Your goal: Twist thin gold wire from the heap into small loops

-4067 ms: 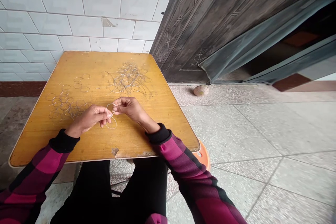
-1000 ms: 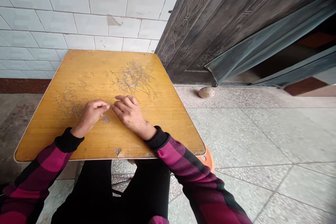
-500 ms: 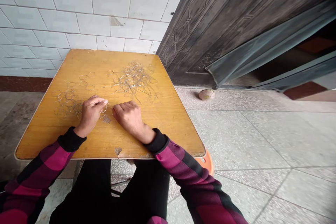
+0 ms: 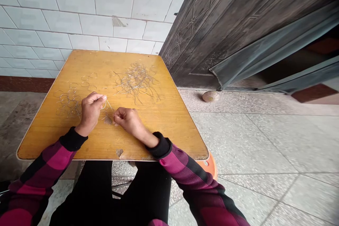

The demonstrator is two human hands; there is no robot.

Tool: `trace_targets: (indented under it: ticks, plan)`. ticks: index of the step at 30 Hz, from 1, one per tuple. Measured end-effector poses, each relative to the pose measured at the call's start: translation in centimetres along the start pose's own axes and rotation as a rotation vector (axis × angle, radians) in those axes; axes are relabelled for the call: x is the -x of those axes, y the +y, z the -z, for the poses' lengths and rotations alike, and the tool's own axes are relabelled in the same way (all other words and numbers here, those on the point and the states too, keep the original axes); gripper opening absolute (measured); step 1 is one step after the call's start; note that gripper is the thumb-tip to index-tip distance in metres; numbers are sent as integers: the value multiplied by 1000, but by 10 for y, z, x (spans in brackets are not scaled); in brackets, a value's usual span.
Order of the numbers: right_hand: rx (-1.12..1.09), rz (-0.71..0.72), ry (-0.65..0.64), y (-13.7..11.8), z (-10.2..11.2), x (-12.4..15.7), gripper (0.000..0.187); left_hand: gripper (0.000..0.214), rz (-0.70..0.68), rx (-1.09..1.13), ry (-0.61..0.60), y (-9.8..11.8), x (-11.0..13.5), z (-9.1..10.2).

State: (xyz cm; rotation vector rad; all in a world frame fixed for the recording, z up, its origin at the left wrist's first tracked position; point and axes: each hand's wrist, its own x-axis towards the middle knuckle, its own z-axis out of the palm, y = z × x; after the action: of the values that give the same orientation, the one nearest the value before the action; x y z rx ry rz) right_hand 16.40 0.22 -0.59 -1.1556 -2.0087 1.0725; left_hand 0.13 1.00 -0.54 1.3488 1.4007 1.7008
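My left hand (image 4: 90,109) and my right hand (image 4: 129,120) rest close together on a small yellow wooden table (image 4: 159,120). Both pinch a thin looped wire piece (image 4: 107,106) that spans the gap between their fingertips. A tangled pile of wire loops (image 4: 135,79) lies at the table's far middle. A second, flatter group of wire rings (image 4: 69,99) lies just left of my left hand, with a few single rings (image 4: 88,80) beyond it.
A white tiled wall (image 4: 79,17) backs the table. A dark carved door (image 4: 227,24) stands to the right, with a small round stone (image 4: 210,96) on the speckled floor. An orange stool (image 4: 210,164) shows under the table's right corner. The table's front edge is chipped (image 4: 119,152).
Four seconds ago both hands held a wire ring up above the table. They have since come down to the surface, and my right hand has curled into a pinch nearer me.
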Motion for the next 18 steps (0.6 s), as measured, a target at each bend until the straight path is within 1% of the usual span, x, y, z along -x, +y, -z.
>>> trace_targets:
  ticks: [2,5,10,14,16,18]
  plan:
    - [-42,-30,-20,1,0,-1,14,18,-31,-10,0,1,-2,-1]
    - [-199,-81,-61,4,-1,-4,12,17,-67,-10,-8,4,-5,-2]
    - [-465,-174,-104,11,-4,-6,13,17,-63,8,-18,13,-13,-10]
    - [-592,-262,-155,15,-10,-3,15,14,-5,64,56,29,-33,-14]
    - [-642,-301,-190,15,-13,0,16,16,-23,88,105,39,-46,-13]
    - [-673,-313,-248,12,-15,5,18,18,-58,104,100,46,-57,-11]
